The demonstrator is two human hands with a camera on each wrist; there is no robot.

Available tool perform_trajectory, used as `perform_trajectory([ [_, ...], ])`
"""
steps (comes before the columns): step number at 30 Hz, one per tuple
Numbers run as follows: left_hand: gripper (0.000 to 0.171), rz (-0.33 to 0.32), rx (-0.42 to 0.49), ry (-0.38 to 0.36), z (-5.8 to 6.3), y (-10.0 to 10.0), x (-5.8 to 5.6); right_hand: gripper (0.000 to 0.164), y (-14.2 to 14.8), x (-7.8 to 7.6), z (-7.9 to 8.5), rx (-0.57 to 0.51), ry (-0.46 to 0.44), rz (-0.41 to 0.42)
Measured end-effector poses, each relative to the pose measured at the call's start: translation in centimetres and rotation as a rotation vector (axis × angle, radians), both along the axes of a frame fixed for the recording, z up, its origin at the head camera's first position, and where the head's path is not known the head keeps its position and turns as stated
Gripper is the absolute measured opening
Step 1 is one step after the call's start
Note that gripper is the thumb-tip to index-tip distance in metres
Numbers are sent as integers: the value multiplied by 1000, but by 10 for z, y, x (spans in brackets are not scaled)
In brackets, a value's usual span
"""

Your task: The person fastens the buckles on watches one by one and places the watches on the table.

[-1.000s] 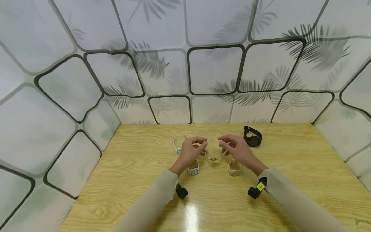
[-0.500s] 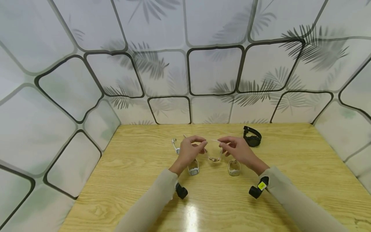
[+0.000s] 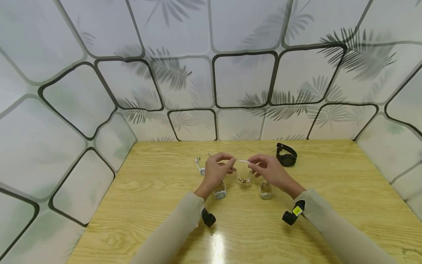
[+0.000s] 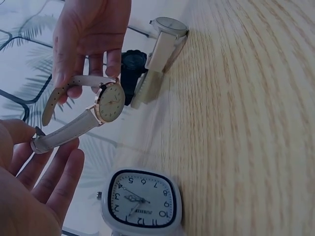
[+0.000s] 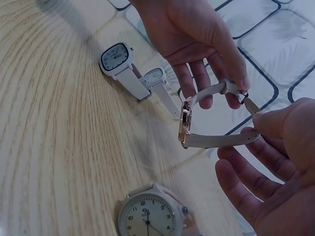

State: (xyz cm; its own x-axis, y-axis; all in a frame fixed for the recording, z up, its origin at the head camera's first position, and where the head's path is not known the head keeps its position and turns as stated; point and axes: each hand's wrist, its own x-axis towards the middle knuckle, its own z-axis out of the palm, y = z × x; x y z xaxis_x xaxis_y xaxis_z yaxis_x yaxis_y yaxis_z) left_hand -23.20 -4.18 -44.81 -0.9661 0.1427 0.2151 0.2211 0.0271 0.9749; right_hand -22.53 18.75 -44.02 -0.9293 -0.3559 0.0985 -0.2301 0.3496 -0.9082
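Between both hands hangs a wristwatch (image 3: pixel 244 180) with a rose-gold case and a pale strap, its strap unfastened. My left hand (image 3: pixel 217 170) pinches the buckle end of the strap, and the buckle (image 5: pixel 242 97) shows in the right wrist view. My right hand (image 3: pixel 270 169) pinches the other end, a strap tail with holes (image 4: pixel 58 96). In the left wrist view the round dial (image 4: pixel 112 103) faces the table side. Strap tip and buckle end are close together but look apart. The case hangs above the table.
A white square-faced watch (image 3: pixel 220 194) stands below the left hand, a cream round-faced one (image 3: pixel 266 195) below the right. Beyond the left hand lies a small white watch (image 3: pixel 202 171). A black watch (image 3: pixel 287 159) sits back right on the wooden table (image 3: pixel 158 205). Patterned fabric walls surround it.
Both hands stay nearly in place, still holding the strap. The strap tail between them has turned slightly and shows broader. The watch case has tilted a little.
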Motion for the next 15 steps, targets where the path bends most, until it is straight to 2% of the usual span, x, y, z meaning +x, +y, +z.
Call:
perform_trajectory([
  [4, 17, 6, 13, 4, 0, 2, 0, 24, -1, 0, 0, -13, -1, -3],
  [15, 15, -40, 6, -2, 0, 4, 1, 26, -4, -1, -3, -39, 19, -8],
])
